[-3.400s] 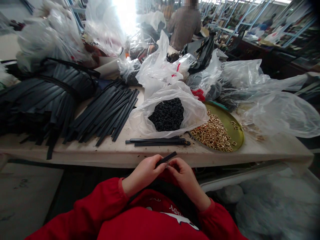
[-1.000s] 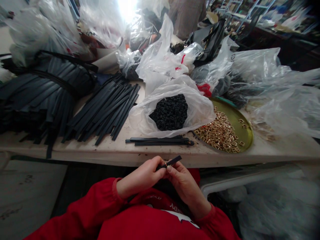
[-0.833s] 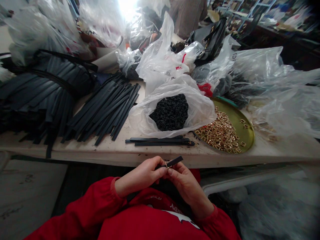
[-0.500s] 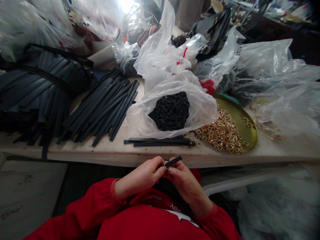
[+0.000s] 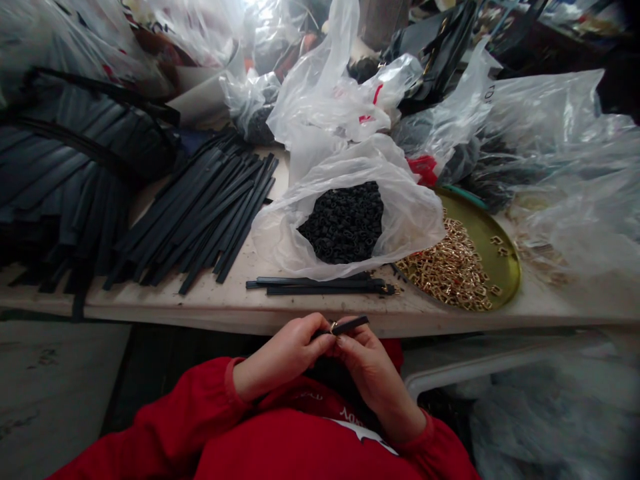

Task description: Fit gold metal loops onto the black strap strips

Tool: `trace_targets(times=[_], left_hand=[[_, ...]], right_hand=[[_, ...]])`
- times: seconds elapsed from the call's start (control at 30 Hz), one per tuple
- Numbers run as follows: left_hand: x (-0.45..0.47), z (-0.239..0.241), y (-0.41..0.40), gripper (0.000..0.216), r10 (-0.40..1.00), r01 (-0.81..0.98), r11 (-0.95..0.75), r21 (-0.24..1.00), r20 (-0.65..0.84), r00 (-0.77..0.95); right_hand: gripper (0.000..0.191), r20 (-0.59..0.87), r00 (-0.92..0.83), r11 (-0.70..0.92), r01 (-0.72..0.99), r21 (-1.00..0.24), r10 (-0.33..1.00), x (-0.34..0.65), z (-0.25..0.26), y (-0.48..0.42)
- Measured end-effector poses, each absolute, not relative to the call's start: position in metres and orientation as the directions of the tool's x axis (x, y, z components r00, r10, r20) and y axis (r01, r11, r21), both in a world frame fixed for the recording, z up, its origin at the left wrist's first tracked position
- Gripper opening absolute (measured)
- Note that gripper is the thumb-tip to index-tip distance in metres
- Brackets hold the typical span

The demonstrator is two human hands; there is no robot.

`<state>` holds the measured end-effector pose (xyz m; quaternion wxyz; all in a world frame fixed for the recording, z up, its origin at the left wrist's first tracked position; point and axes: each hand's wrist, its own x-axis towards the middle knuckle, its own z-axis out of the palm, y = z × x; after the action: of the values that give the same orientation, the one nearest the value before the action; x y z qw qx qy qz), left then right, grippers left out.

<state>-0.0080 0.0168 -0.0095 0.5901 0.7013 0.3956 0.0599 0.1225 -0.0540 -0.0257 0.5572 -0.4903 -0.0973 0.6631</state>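
Note:
Just in front of the table edge, my left hand (image 5: 306,341) and my right hand (image 5: 369,360) meet, both closed on one black strap (image 5: 354,325). A small gold buckle (image 5: 333,327) sits on the strap between my fingertips. The strap's free end points up to the right, past my right fingers; the rest of it is hidden by my hands. Beyond them on the table lie a few straps with buckles (image 5: 320,289). Behind these an open plastic bag (image 5: 280,227) holds many small black loops (image 5: 345,223).
A golden round tray (image 5: 507,283) at the right carries a heap of gold buckles (image 5: 453,267). Loose black straps (image 5: 200,207) fan out at the left beside a large tied bundle (image 5: 75,160). Clear plastic bags (image 5: 545,113) crowd the back and right of the table (image 5: 175,308).
The strap's free end has tilted lower and reaches slightly farther right. Both hands keep their hold, almost in place. The camera view has shifted a little.

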Motion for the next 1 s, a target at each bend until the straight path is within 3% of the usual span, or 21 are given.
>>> trace_targets(times=[0.27,0.53,1.0], left_hand=[[-0.005,-0.012,0.01,0.024,0.668,0.491,0.013,0.871,-0.372,0.644],[-0.001,-0.016,0.003,0.025,0.697,0.464,0.042,0.885,-0.359,0.62],[-0.011,-0.003,0.007,0.022,0.559,0.486,-0.022,0.874,-0.392,0.73]], right_hand=[[0.015,-0.517,0.109,-0.316,-0.681,-0.661,0.849,0.116,-0.025,-0.056],[0.012,-0.433,0.257,-0.226,-0.569,-0.791,0.864,0.114,-0.033,-0.069],[0.016,-0.507,-0.082,-0.426,-0.666,-0.613,0.858,0.125,-0.026,-0.062]])
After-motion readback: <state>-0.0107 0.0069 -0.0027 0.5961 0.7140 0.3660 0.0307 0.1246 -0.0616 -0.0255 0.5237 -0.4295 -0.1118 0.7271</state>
